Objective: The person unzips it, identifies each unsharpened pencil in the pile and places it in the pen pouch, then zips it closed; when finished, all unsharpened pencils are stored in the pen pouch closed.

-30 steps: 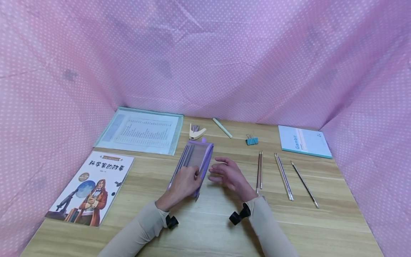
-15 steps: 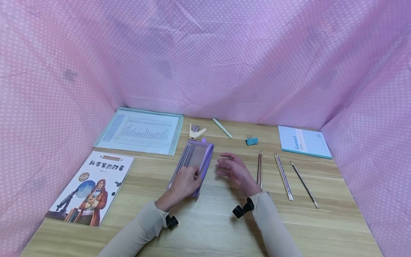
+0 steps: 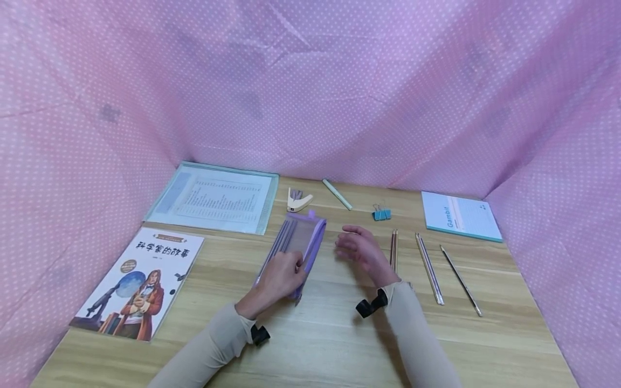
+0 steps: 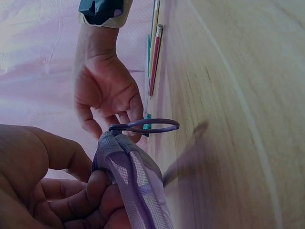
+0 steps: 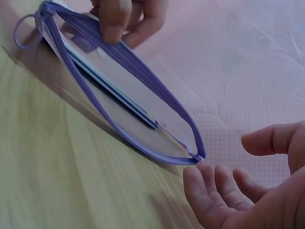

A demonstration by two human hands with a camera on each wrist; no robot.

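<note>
A purple mesh pencil pouch stands on the table, its zipper opening unzipped and spread wide in the right wrist view. My left hand pinches one side of that opening between thumb and fingers. Several long dark sticks, which look like pencils, lie inside it. A ring-shaped zipper pull sticks out at the near end. To the pouch's right hovers my right hand, fingers relaxed and bent slightly, holding nothing. Just beyond it lies a pair of brownish pencils, partly hidden by that hand and wrist.
Farther right are two striped pencils and a dark one. A stapler, a pale green pen and a teal binder clip lie behind. A notebook, document folder and picture book flank them.
My right hand has drifted right, away from the pouch and closer to the brownish pencils. My left hand keeps its hold on the pouch in the same spot.
</note>
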